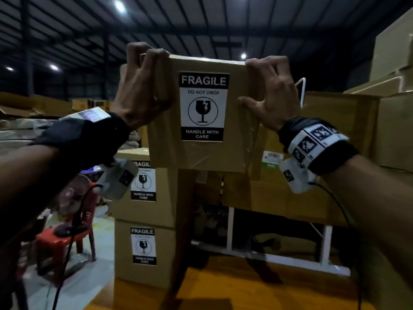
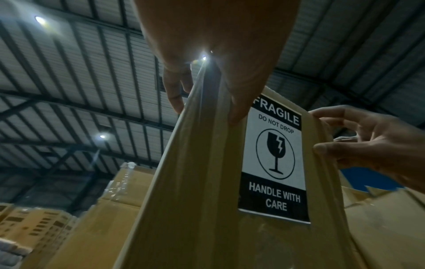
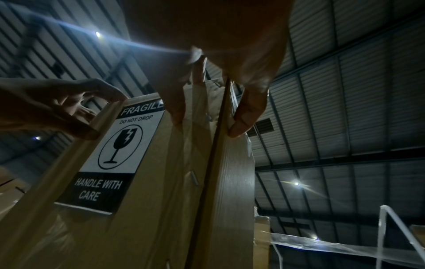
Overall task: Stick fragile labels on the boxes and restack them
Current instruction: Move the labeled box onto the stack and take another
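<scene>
Head view shows one cardboard box (image 1: 201,153) raised between both hands: left hand (image 1: 143,86) and right hand (image 1: 268,92) curl fingers around its upper corners. One fragile label (image 1: 203,106) sits between the thumbs. Two labelled boxes (image 1: 145,220) stand stacked below the left wrist.

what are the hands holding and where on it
Both hands hold one cardboard box with a fragile label. The left hand grips its upper left corner, the right hand its upper right corner, fingers curled over the top edge.
</scene>
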The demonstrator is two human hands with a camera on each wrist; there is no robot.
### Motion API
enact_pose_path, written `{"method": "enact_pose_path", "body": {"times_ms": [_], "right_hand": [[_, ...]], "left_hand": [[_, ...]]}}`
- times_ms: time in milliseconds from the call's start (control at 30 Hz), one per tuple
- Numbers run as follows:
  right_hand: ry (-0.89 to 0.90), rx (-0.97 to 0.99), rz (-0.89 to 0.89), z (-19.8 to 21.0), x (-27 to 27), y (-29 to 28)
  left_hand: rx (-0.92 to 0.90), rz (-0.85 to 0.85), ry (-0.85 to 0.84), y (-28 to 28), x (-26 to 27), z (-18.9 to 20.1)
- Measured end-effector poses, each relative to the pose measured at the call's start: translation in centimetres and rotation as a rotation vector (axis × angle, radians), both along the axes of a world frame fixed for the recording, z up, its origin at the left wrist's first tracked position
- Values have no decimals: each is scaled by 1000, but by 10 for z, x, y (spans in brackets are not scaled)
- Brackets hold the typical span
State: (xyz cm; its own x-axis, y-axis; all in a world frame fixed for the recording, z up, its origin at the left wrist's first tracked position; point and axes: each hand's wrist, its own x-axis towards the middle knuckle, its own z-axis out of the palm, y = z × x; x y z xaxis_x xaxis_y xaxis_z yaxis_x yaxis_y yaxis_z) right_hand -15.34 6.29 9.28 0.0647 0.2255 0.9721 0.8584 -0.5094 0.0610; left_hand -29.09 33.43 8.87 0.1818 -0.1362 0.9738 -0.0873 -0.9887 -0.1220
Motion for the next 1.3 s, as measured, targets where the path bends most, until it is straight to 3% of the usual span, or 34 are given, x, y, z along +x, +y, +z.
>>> {"method": "enact_pose_path", "body": {"times_ms": [433, 700, 1100, 1300], "right_hand": [[48, -20, -82, 39, 25, 169], [120, -54, -151, 49, 49, 231], [193, -60, -162, 43, 77, 263], [316, 7, -35, 11, 85, 245]], "left_hand": [[-67, -12, 109, 174, 35, 44], [-99, -38, 179, 241, 74, 52], [-134, -113, 200, 285, 122, 32], [-184, -121, 208, 302, 128, -27]]}}
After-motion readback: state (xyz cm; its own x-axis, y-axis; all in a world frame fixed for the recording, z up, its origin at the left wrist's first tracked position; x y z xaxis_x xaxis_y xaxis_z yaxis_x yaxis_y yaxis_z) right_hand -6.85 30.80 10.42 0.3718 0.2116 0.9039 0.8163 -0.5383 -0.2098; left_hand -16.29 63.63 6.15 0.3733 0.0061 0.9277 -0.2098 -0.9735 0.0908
